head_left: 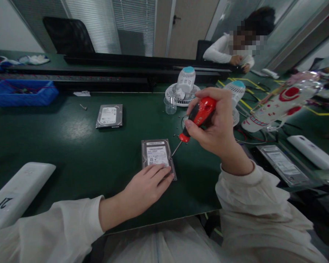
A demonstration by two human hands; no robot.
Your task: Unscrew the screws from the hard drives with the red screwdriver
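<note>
A hard drive [157, 154] with a white label lies flat on the green table in front of me. My left hand [148, 182] rests on its near end, fingers stretched out flat across the label and casing. Wrapped in the fingers of my right hand [215, 128] is a red and black screwdriver [199, 113], tilted down to the left. Its metal tip meets the right edge of the drive, though the screw there is too small to make out. Several small screws [178, 128] lie scattered just beyond the drive.
A second hard drive [109, 115] lies farther left; another drive [285, 164] is at right. A clear plastic cup [170, 106] stands by white fan parts [185, 82]. A blue bin [23, 93], a white case [19, 193] and a patterned bottle [279, 98] surround the area. One person [235, 47] sits opposite.
</note>
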